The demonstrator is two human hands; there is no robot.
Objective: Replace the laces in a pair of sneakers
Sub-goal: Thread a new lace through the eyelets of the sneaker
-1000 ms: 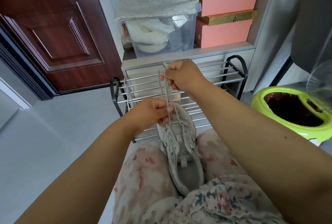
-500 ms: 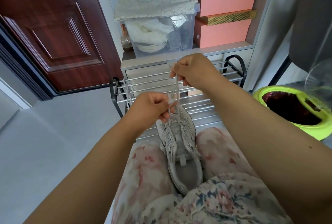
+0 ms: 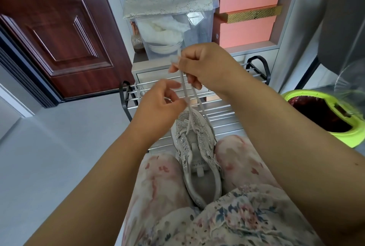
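Sneaker [image 3: 194,153] sat wedged between the person's knees, toe pointing away. Right hand [image 3: 205,66] pinched both lace [image 3: 185,91] strands, held up taut; left hand [image 3: 158,105] curled round them lower down. Lace looked soft and limp, best gripped near its tips.

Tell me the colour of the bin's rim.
Lime green rim, seen in the head view.

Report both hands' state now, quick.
Left hand: fingers loosely curled beside the lace; whether it pinches a strand cannot be told.
Right hand: gripping the lace, pulled up from the sneaker.
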